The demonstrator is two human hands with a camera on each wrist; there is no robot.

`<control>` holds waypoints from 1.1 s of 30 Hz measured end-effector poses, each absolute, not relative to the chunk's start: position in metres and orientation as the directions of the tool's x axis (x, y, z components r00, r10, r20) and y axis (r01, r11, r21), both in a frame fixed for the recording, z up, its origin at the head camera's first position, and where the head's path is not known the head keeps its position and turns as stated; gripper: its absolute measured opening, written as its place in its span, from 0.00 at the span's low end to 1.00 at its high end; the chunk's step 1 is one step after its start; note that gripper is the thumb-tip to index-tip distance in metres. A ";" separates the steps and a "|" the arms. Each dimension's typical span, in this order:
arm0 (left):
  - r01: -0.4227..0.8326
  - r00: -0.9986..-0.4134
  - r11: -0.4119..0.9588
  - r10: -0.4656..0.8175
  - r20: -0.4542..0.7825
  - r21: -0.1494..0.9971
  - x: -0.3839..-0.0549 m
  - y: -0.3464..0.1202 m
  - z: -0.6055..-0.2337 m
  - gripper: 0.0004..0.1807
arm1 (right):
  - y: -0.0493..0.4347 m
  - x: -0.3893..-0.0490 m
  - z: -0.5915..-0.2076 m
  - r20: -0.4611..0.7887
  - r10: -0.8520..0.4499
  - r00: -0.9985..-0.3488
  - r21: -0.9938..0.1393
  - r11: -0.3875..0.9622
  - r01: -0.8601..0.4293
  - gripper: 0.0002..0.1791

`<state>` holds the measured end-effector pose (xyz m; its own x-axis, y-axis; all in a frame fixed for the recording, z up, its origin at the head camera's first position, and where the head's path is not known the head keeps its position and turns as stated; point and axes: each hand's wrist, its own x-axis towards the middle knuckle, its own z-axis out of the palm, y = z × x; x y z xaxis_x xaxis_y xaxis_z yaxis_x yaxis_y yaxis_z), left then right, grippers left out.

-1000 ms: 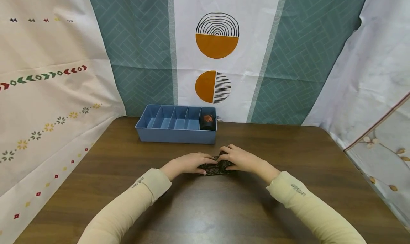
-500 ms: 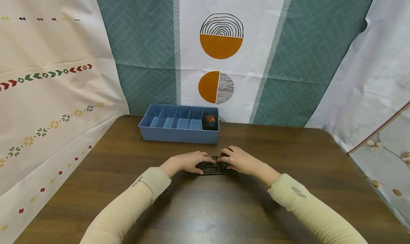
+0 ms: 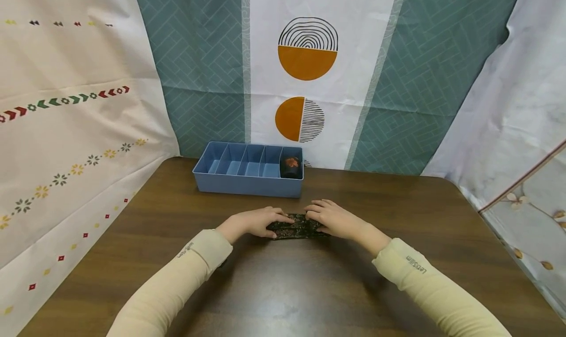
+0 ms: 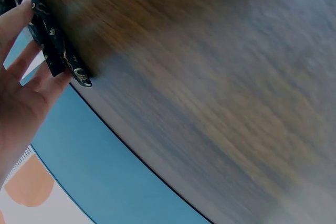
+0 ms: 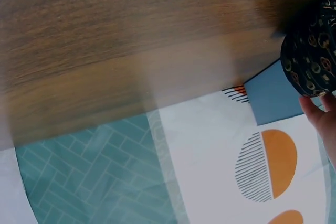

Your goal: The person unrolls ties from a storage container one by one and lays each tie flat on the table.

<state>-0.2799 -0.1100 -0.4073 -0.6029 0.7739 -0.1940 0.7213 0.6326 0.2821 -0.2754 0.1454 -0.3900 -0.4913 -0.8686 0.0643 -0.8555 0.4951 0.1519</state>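
A dark cloth with a small light-and-reddish pattern lies as a narrow folded strip on the table. At its left end my left hand grips it between thumb and fingers. The left wrist view shows layered folds of the cloth between the thumb and fingers of the left hand. My right hand holds the other end, fingers bent over the top. A rounded bend of cloth shows in the right wrist view, with fingertips of the right hand against it; the thumb is hidden there.
Behind the hands stands a blue box with several compartments. A dark rolled cloth with an orange flower-like mark fills its rightmost compartment. The wooden table ends at a patterned curtain at the back.
My right hand has flattened over its end of the cloth, where a raised bunch showed before. The hands are slightly farther apart. The head view has shifted a little.
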 end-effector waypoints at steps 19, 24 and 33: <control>0.731 -0.581 0.613 0.789 -0.198 0.300 -0.277 -0.113 -0.402 0.32 | 0.158 -0.275 -0.391 0.063 -0.851 -0.521 0.098 0.525 -0.846 0.27; 0.715 -0.597 0.631 0.775 -0.207 0.299 -0.281 -0.112 -0.407 0.32 | 0.161 -0.276 -0.389 0.038 -0.843 -0.537 0.070 0.538 -0.840 0.24; 0.711 -0.600 0.636 0.771 -0.212 0.301 -0.278 -0.109 -0.404 0.33 | 0.166 -0.276 -0.387 0.025 -0.841 -0.540 0.063 0.540 -0.839 0.22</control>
<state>-0.2785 -0.1087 -0.4040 -0.6003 0.7711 -0.2124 0.7107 0.6361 0.3006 -0.2764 0.1661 -0.3871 -0.5399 -0.8413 0.0253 -0.8391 0.5404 0.0628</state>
